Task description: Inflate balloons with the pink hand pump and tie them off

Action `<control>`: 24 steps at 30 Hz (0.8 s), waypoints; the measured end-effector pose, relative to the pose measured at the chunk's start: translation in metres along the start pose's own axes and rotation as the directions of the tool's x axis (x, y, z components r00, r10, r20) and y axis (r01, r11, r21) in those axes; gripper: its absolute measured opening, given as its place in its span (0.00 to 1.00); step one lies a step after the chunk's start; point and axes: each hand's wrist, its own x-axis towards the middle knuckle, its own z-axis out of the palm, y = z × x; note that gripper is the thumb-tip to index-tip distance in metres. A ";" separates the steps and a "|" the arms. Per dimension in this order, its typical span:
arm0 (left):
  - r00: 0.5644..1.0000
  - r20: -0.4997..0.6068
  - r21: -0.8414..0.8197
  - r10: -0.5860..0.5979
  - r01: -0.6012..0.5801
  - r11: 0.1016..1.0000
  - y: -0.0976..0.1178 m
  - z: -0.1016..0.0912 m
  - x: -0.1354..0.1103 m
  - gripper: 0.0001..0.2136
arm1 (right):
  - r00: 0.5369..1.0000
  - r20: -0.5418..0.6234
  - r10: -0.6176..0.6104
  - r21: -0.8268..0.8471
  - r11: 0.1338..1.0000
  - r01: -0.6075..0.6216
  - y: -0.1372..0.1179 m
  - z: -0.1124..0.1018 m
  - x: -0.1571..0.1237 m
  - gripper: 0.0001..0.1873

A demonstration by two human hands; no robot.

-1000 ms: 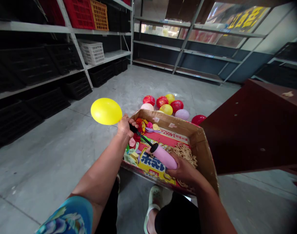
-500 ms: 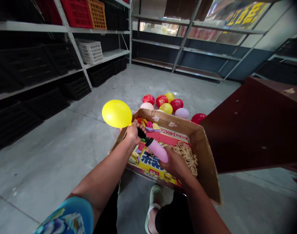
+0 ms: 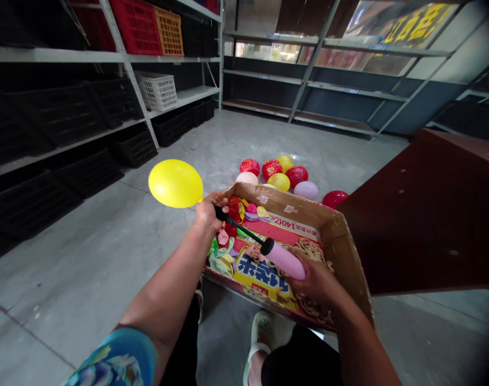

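Observation:
A pink and black balloon pump (image 3: pixel 283 258) stretches between my two hands, its thin black rod drawn out. My left hand (image 3: pixel 209 210) is closed around the black nozzle end, where the neck of an inflated yellow balloon (image 3: pixel 175 183) meets the fingers. My right hand (image 3: pixel 317 279) grips the pink barrel. Below the pump is an open cardboard box (image 3: pixel 336 236) with a printed bottom. Limp balloons (image 3: pixel 223 256) in several colours lie at its left side, and a heap of beige string-like pieces (image 3: pixel 310 252) at its right.
Several inflated balloons (image 3: pixel 278 182) rest on the floor beyond the box. A dark red panel (image 3: pixel 421 225) rises at the right. Shelves with black crates (image 3: pixel 39 115) and a white basket (image 3: pixel 158 91) line the left; metal racks (image 3: pixel 336 91) stand at the back.
My hands have moved apart, pulling the pump's rod out. The yellow balloon and my left hand shifted left; my right hand with the pink barrel moved right. The view shifted slightly.

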 end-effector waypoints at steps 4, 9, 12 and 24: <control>0.995 0.035 0.097 0.094 -0.097 0.991 -0.011 -0.003 -0.001 0.08 | 0.999 -0.009 0.038 -0.063 0.997 -0.039 -0.001 0.004 0.002 0.21; 0.995 0.090 0.194 0.046 -0.062 0.979 -0.031 -0.004 -0.010 0.06 | 0.998 -0.045 0.034 -0.135 0.990 -0.040 -0.035 0.017 0.012 0.21; 0.995 0.094 0.201 0.011 -0.029 0.979 -0.042 -0.004 -0.015 0.06 | 0.998 -0.045 0.041 -0.171 0.984 -0.048 -0.050 0.023 0.017 0.21; 0.988 0.112 0.088 0.102 -0.112 0.990 0.008 0.000 -0.003 0.08 | 0.998 0.061 -0.034 0.048 0.998 0.031 -0.021 0.007 0.006 0.17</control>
